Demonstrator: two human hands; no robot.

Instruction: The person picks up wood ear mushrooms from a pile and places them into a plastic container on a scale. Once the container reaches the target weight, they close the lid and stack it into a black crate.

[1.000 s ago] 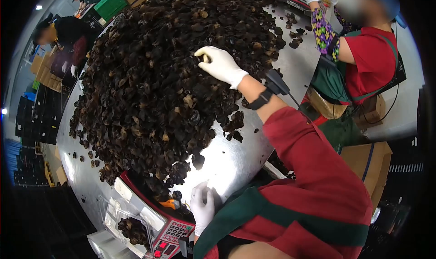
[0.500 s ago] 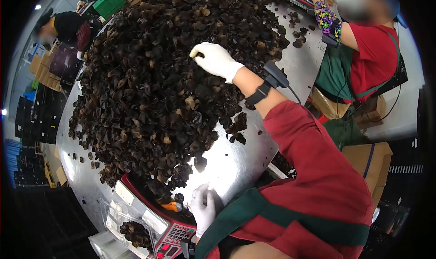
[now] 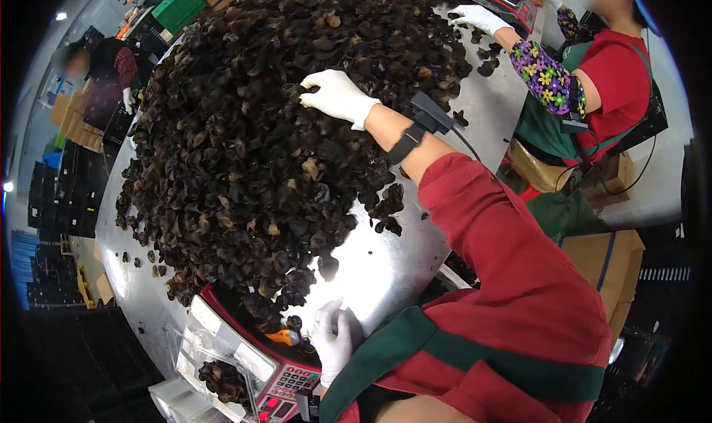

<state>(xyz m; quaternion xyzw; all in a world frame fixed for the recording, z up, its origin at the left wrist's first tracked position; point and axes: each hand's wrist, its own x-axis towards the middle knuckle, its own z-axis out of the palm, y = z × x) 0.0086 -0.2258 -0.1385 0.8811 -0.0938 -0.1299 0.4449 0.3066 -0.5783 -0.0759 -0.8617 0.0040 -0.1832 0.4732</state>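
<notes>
A large heap of dark wood ear mushrooms (image 3: 245, 149) covers most of the metal table (image 3: 393, 267). My right hand (image 3: 340, 97), in a white glove, hovers over the heap's upper middle, with fingers bent and a gap between thumb and forefinger; nothing shows in that gap. Low on the table's near side, my left hand (image 3: 331, 341), also gloved, stays beside the scale with thumb and fingers apart and holds nothing visible. On the red and white scale (image 3: 285, 382) sits a clear plastic box (image 3: 194, 349) with some mushrooms (image 3: 222, 382) in it. An orange-handled tool (image 3: 282, 337) lies behind the scale.
Across the table to the right, a co-worker's gloved hand (image 3: 478, 17) reaches to the heap's edge near another red scale (image 3: 504, 4). A second person (image 3: 111, 63) stands at the far left. Cardboard boxes (image 3: 612, 275) and black crates (image 3: 67, 193) surround the table.
My right hand has shifted slightly left over the heap. The co-worker's gloved hand has come from the far scale to the heap's edge. My left hand has stayed put.
</notes>
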